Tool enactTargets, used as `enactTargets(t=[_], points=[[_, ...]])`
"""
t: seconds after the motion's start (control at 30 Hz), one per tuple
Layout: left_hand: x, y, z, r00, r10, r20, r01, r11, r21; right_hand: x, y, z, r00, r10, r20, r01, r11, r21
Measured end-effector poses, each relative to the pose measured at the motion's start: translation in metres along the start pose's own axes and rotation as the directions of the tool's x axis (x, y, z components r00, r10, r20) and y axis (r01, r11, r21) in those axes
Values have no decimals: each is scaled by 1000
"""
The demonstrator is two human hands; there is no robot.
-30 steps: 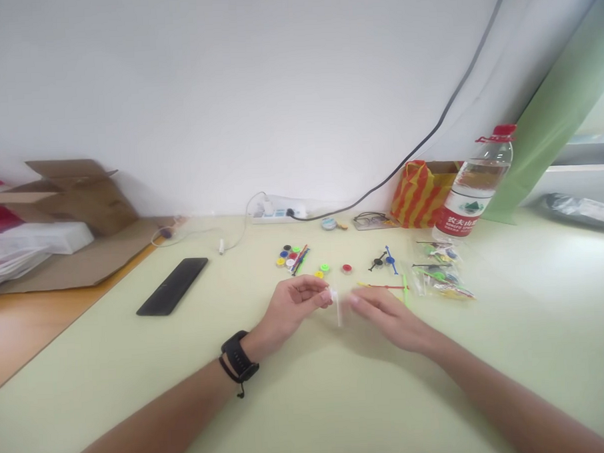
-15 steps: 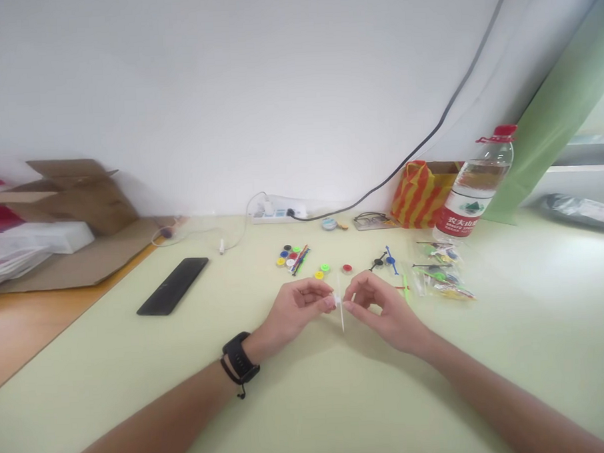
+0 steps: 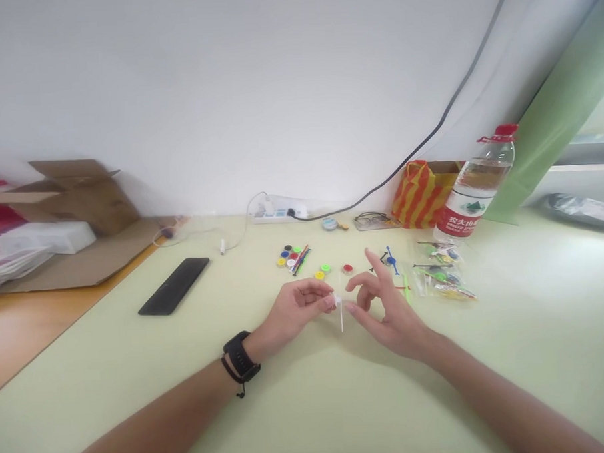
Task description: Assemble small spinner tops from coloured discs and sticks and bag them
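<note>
Between thumb and fingers, my left hand (image 3: 305, 305) pinches a small white spinner (image 3: 341, 314), a round hub with a thin arrow-like bar standing roughly upright. Just to its right, my right hand (image 3: 383, 306) is spread, index finger raised and thumb tip close to the bar; whether the thumb touches it I cannot tell. Beyond the hands lie a yellow disc (image 3: 319, 275), a green disc (image 3: 325, 268) and a red disc (image 3: 347, 268). A blue spinner (image 3: 391, 260) and a black one (image 3: 384, 257), partly covered by my right hand, lie behind it.
Several coloured discs and sticks (image 3: 294, 259) are grouped at mid-table. Small plastic bags of parts (image 3: 441, 274) lie right, before a water bottle (image 3: 473, 192) and striped bag (image 3: 415, 193). A black phone-like slab (image 3: 174, 286) is left; a power strip (image 3: 278, 209) lies by the wall.
My right hand has opened beside the white spinner, its index finger lifting up and away from the bar. My left hand keeps its pinch in the same place.
</note>
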State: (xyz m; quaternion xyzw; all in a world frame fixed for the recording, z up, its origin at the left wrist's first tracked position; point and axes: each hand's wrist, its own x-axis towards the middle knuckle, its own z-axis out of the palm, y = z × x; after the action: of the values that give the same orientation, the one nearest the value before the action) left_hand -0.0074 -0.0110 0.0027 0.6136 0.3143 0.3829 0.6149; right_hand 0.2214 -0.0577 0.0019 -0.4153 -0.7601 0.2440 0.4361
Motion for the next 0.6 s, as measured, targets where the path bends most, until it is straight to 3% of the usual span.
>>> enactTargets(t=[0.07,0.13,0.2,0.4,0.6], points=[[0,0,0,1000,-4,-2,4,1000,-6,2,-3,-4,992,94,83,-92,996,-18],[0,1,0,1000,-7,-15,7,1000,-14,4,-5,-7,954,213,213,-217,976,-1],[0,1,1,1000,-7,-27,7,1000,-14,7,-7,-8,931,232,283,-256,965,49],[0,3,2,1000,-4,-18,3,1000,-29,10,-9,-3,979,153,132,-176,968,179],[-3,3,4,1000,-18,21,18,999,28,8,-10,1,975,143,171,-180,958,224]])
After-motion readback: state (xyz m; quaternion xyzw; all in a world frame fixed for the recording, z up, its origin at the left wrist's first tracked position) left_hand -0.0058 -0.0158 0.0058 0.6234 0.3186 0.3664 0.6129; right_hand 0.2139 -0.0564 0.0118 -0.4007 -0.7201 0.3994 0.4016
